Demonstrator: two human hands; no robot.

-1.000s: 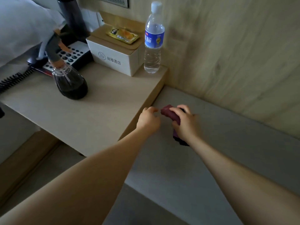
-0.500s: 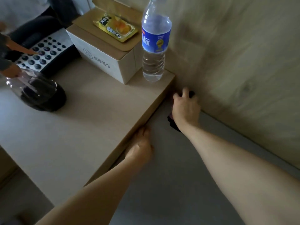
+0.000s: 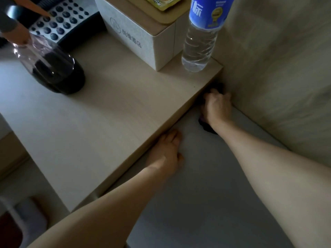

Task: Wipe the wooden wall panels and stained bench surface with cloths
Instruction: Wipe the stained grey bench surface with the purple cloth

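The cloth (image 3: 206, 123) is a dark, purple-ish rag, bunched up under the right hand (image 3: 217, 106), in the corner where the grey bench surface (image 3: 206, 194) meets the wooden wall panel (image 3: 279, 72) and the side of the tabletop (image 3: 100, 111). The right hand has its fingers curled over the cloth and presses it down. Only small bits show: one below the wrist, one dark bit above the fingers near the wall.

Handling, as a judgement: the cloth looks soft and light, w/ no stiffness, so it will fold and slip out if held by an edge. Better to take it as a wad in the palm, fingers over the top, as is done now. The bench surface looks smooth and flat, so the cloth should slide easily; the tight corner probably needs fingertips pushed in.

The left hand (image 3: 169, 154) rests on the bench surface against the side of the tabletop, fingers loosely bent; it holds nothing that can be seen.

Count: 1 cloth visible (task says cloths, a 2nd is not seen). 2 hands. On the tabletop: 1 water bottle (image 3: 202, 38) at the corner nearest the cloth, 1 white box (image 3: 141, 36) just beside the bottle, 1 yellow packet (image 3: 163, 2) on the box, 1 spray bottle (image 3: 53, 70) w/ dark liquid farther from the cloth, 1 telephone (image 3: 59, 24) behind it.
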